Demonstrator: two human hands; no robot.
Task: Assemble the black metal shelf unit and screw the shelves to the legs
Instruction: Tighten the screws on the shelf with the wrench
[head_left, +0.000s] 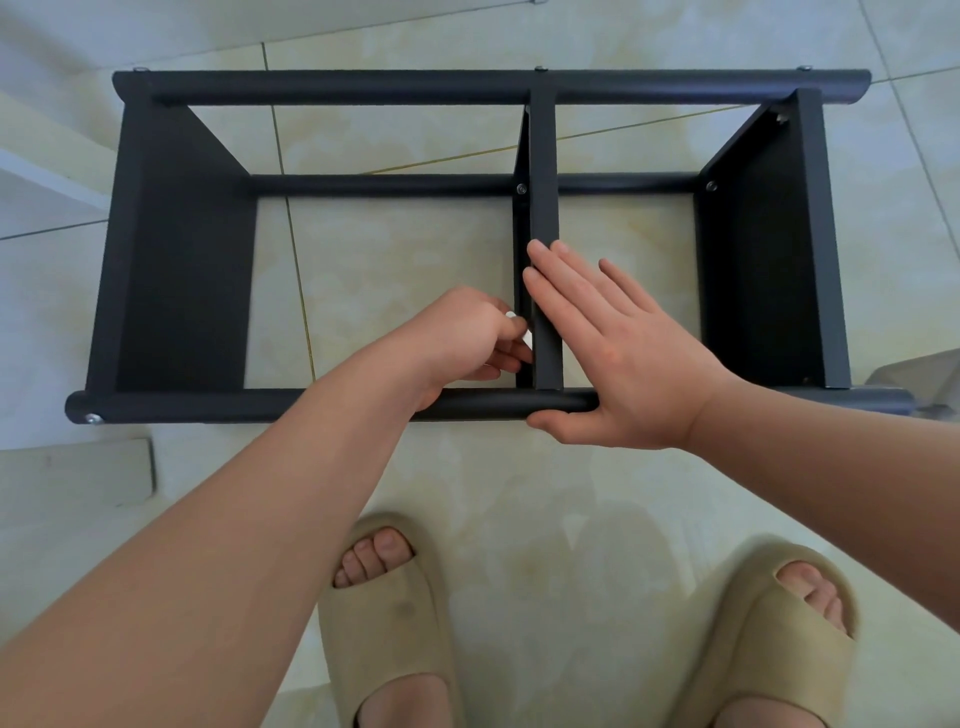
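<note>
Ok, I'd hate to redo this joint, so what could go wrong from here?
1. The right hand only lies flat on the middle shelf, so the shelf might shift off line with the near leg.
2. The left hand pinches a small white part in the tight corner beside that shelf; it could slip out and drop.
3. The unit lies on its side on smooth floor tiles and may slide when pushed.

The left hand (470, 332) hides most of a small white part (511, 315); the bottom edge crops both sandals (387, 629).
</note>
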